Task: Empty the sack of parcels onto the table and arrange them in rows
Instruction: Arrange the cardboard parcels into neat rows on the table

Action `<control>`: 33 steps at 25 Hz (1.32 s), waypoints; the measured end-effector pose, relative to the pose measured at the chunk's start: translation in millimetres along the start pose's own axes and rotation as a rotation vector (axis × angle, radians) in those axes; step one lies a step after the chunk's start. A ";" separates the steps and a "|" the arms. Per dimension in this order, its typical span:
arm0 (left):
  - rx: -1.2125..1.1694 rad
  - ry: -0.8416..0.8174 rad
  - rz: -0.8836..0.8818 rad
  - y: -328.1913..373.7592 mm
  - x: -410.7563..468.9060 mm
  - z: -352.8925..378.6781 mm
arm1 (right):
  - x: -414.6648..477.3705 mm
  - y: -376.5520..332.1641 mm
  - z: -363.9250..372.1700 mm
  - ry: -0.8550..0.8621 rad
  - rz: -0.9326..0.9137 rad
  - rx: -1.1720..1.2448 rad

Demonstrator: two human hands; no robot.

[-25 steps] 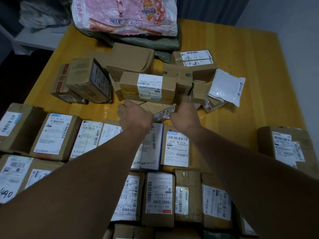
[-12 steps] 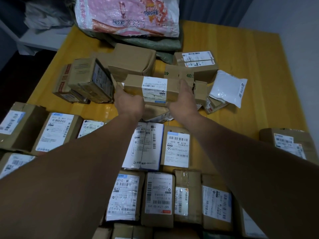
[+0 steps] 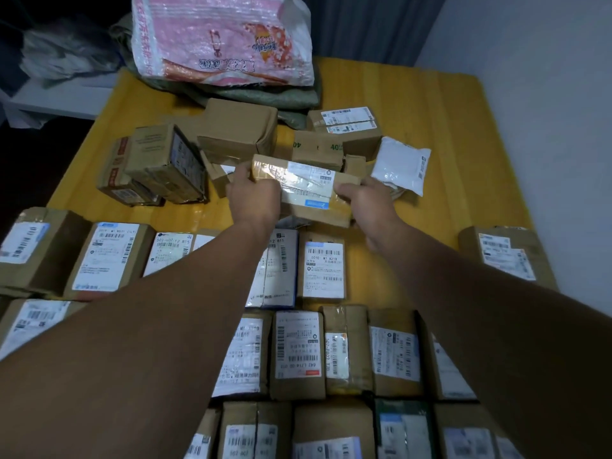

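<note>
Yellow table (image 3: 414,104), pink sack (image 3: 225,41) at far edge. Long taped parcel (image 3: 308,185) held up just before loose pile (image 3: 238,130), gripped at its ends by left hand (image 3: 253,197) and right hand (image 3: 364,203), beyond 3 laid rows (image 3: 298,346).

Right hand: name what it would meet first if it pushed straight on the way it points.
Probably the brown cardboard box printed with a green 40, beyond the long brown taped parcel the right hand grips; depth is unclear.

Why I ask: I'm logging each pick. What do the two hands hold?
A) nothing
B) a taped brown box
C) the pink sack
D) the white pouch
B: the left hand and the right hand each grip one end of the taped brown box.
</note>
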State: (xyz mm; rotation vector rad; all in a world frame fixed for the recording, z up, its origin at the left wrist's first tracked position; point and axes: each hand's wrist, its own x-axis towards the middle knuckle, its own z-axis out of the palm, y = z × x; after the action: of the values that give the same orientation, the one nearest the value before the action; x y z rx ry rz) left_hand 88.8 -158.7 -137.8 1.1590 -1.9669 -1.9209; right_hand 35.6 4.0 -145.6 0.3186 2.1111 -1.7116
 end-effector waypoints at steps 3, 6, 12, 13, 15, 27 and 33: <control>-0.083 -0.033 -0.040 6.5 -23.1 2.3 | -24.3 -4.9 -14.8 0.044 -0.002 -0.016; -0.098 -0.089 -0.143 1.8 -41.4 0.1 | -52.2 -9.5 -32.1 0.074 0.013 -0.032; -0.016 -0.362 -0.210 -4.4 -84.4 -5.4 | -90.7 -6.2 -53.1 0.215 -0.056 -0.020; 0.014 -0.442 -0.215 -6.7 -89.3 -6.0 | -95.5 -5.7 -56.2 0.252 -0.085 -0.022; 0.092 -0.553 -0.213 -7.7 -98.1 -5.0 | -103.5 -5.5 -63.0 0.331 -0.110 -0.048; 0.181 -0.639 -0.292 -14.0 -128.6 46.7 | -109.9 9.1 -103.2 0.209 -0.047 -0.080; 0.196 -0.637 -0.294 -22.3 -139.4 100.3 | -80.0 27.7 -146.8 0.069 -0.023 -0.142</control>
State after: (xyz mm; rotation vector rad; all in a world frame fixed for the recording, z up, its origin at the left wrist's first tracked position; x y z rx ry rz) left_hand 133.5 7.6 -119.6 1.0024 -2.4491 -2.5409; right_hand 94.5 158.8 -109.8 0.3169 2.2799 -1.5740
